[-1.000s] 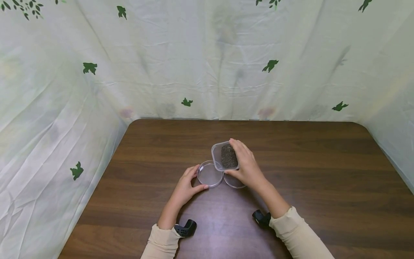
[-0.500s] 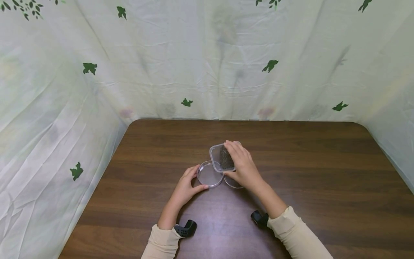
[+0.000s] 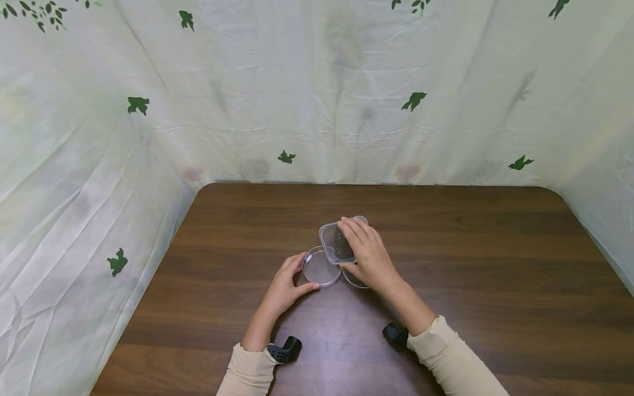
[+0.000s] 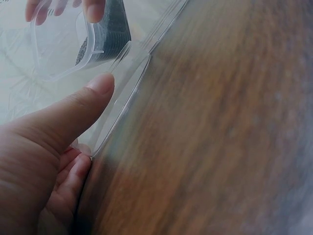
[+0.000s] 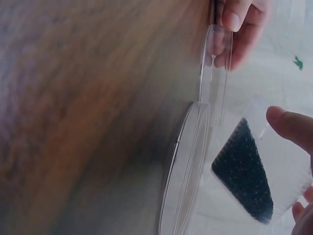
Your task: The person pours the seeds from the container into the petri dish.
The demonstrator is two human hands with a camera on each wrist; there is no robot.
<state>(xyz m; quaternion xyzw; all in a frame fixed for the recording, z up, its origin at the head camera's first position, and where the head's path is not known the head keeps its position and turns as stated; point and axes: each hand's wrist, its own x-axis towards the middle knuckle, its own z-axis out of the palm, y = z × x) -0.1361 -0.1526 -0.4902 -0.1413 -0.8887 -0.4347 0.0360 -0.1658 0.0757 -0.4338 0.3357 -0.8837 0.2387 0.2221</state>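
My left hand (image 3: 283, 285) holds a clear petri dish (image 3: 321, 269) by its rim on the table, thumb at the near side and fingers at the far side. In my right hand (image 3: 370, 258) is a clear plastic container (image 3: 327, 236), tilted to the left over the dish's far right edge. Dark, fine granules (image 3: 343, 245), perhaps soil or seeds, are banked inside it. None are visible in the dish. A second clear round dish (image 3: 354, 280) stands against the first, partly hidden by the right hand. The right wrist view shows both dishes edge-on, with the granules (image 5: 244, 171) slanted in the container.
The brown wooden table (image 3: 470, 247) reaches well out to both sides. Behind it hangs a pale curtain (image 3: 337, 110) with green leaf and bird shapes. A black wrist camera (image 3: 284, 350) is strapped on the left wrist, another (image 3: 395, 334) on the right.
The right hand has shifted slightly left and tipped the container further toward the held dish. The granules show less behind its fingers. My left hand and the dishes stay in place.
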